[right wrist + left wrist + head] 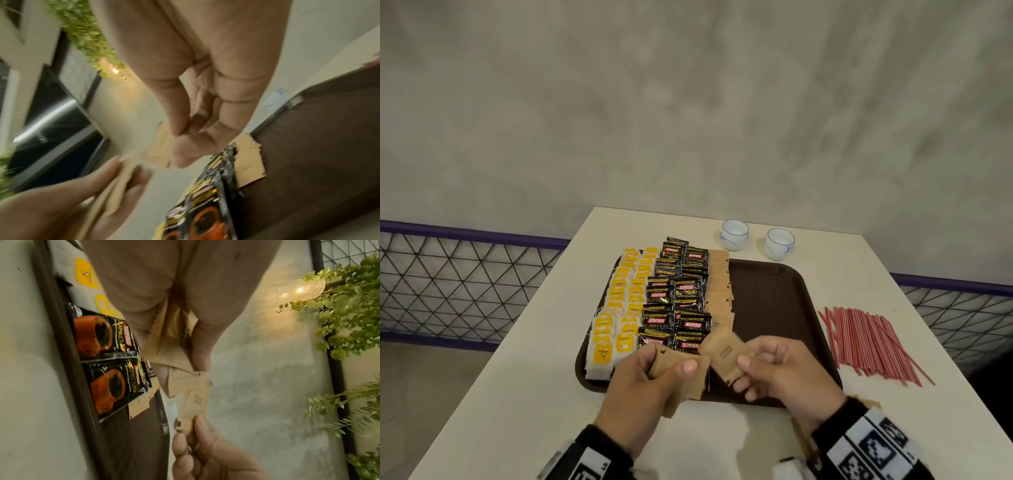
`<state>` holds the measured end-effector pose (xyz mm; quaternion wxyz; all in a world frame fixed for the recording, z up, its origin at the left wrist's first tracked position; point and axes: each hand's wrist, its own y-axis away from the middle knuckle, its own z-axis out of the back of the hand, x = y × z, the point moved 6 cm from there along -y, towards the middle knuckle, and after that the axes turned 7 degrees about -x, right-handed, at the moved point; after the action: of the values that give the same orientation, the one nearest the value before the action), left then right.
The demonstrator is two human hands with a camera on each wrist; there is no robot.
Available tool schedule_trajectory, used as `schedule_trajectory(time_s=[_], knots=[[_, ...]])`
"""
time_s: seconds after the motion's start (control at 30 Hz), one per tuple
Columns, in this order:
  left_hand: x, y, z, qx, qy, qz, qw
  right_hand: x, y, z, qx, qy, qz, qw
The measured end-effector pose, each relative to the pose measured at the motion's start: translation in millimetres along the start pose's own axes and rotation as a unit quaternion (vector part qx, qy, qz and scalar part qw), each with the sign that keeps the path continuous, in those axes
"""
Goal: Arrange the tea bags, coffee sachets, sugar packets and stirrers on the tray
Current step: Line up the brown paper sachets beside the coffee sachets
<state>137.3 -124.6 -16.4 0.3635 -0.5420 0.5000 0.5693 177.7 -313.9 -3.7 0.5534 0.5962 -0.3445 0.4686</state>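
Over the near edge of the brown tray (774, 308), my left hand (681, 368) grips a small stack of brown sugar packets (688, 383). Beside it, my right hand (743, 373) pinches a single sugar packet (724, 353) between thumb and fingers; the left wrist view shows that packet (193, 402) held at its end. On the tray lie two columns of yellow tea bags (619, 301), black coffee sachets (678, 294) in the middle and a column of sugar packets (719, 281). Red-and-white stirrers (873, 342) lie on the table right of the tray.
Two white cups (735, 234) (779, 244) stand behind the tray. The tray's right half (784, 342) is bare. More brown packets (868, 404) peek out from under my right forearm. The white table ends just past the stirrers and a wire fence runs behind it.
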Motion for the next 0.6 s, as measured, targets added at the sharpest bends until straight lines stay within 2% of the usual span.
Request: schedule_trajectory(time_s=[0.13,0.23,0.3,0.5,0.6], knots=[[3,-2,20,-0.038,0.007,0.004,0.999,-23,-35,27,-0.159,-0.031,-0.088,0.983],[10,-4,32,-0.063,0.022,0.015,0.998,-37,-57,27,-0.218,-0.063,-0.135,0.965],[11,-3,34,-0.067,0.026,0.017,0.997,-43,-68,22,-0.233,-0.071,-0.144,0.959],[10,-3,40,-0.072,0.018,-0.004,0.997,-50,-89,9,-0.187,0.037,-0.143,0.971],[11,-3,41,-0.079,0.024,-0.006,0.997,-51,-94,7,-0.193,0.060,-0.163,0.966]])
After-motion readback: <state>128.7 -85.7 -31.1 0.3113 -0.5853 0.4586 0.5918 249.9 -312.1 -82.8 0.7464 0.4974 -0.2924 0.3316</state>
